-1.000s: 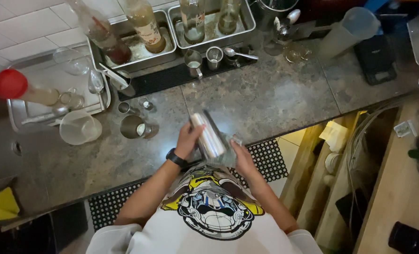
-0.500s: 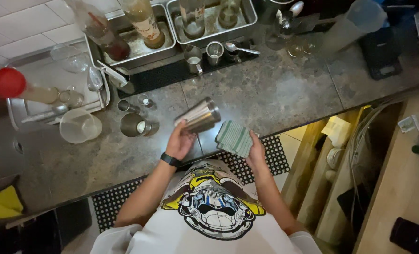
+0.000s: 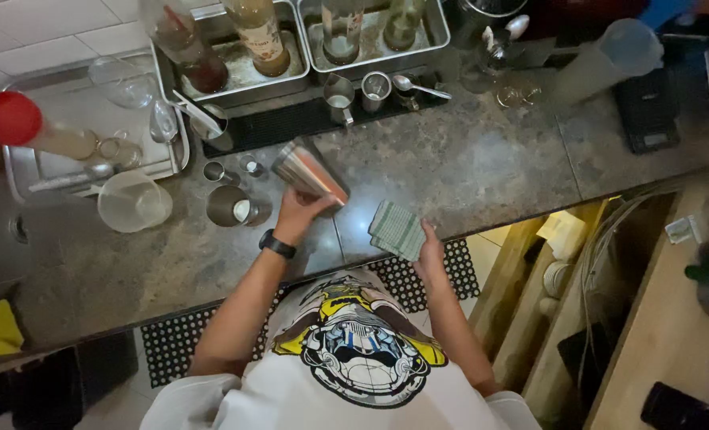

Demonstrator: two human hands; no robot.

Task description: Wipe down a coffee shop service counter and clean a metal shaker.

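Two hands: left (image 3: 299, 213), right (image 3: 432, 248). One shaker tin (image 3: 307, 170), one folded cloth (image 3: 397, 229), four bottles (image 3: 256, 32) in two steel trays (image 3: 438, 28), two small jiggers (image 3: 213, 170), one red-capped bottle (image 3: 32, 127).

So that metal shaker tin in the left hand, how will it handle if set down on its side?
The metal shaker tin looks round and tapered, so it would probably roll in a curve. Its smooth, shiny wall may be slippery. Likely stiff and light.
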